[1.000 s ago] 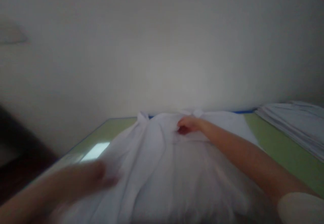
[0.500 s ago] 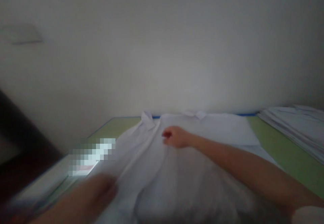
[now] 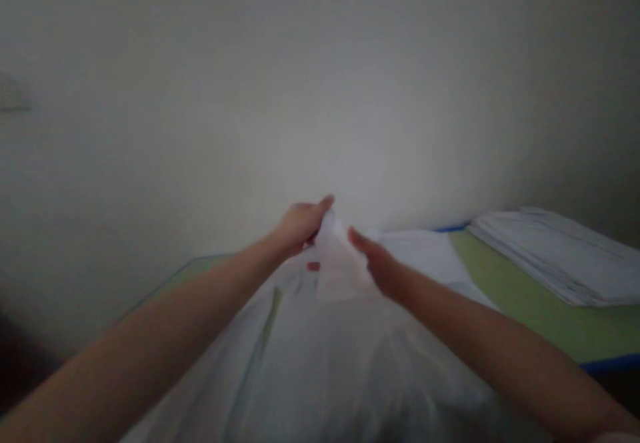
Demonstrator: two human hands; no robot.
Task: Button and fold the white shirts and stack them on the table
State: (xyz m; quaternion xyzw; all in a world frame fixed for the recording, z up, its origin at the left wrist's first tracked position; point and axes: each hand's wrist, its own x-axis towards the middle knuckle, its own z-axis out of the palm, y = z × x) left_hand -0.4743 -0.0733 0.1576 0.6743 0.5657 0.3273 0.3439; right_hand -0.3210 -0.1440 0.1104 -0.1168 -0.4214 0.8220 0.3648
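A white shirt [image 3: 310, 356] lies spread over the green table, its near part loose and wrinkled. Towards the far edge, my left hand [image 3: 303, 221] is closed on a raised part of the shirt, thumb on top. Facing it from the right, my right hand [image 3: 380, 261] grips the same lifted cloth, thumb pointing up. A pale flap of the fabric hangs between the two hands. Blur and the cloth hide most of my fingertips.
On the right of the green table [image 3: 500, 296] rests a stack of flat white cloth pieces [image 3: 560, 253]. Blue edging [image 3: 613, 363] borders the tabletop. A plain grey wall [image 3: 320, 96] rises right behind the table.
My left hand has moved from the lower left up to the shirt's far part. My right hand has shifted right, and cloth is now lifted between both. The view has turned slightly right.
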